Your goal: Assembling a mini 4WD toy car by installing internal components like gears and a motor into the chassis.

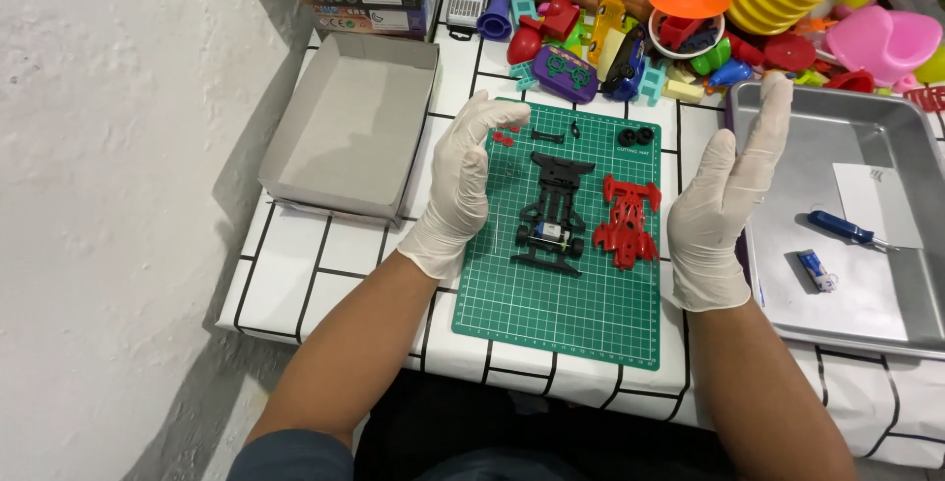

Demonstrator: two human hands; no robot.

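A black toy car chassis [549, 217] lies in the middle of a green cutting mat [561, 309], with a red car body shell [626, 222] right beside it. Two black tyres [635, 135] and small red and black parts [505, 137] sit near the mat's far edge. My left hand [461, 184], in a white glove, is held flat and upright over the mat's left edge, holding nothing. My gloved right hand [724, 200] stands the same way at the mat's right edge, palm facing inward, fingers straight and empty.
An empty grey cardboard box lid [346, 127] lies at the left. A metal tray [876, 294] on the right holds a blue screwdriver [840, 227], a small battery [816, 270] and a paper slip. Many colourful plastic toys [679, 18] crowd the far edge. The table drops off at the left.
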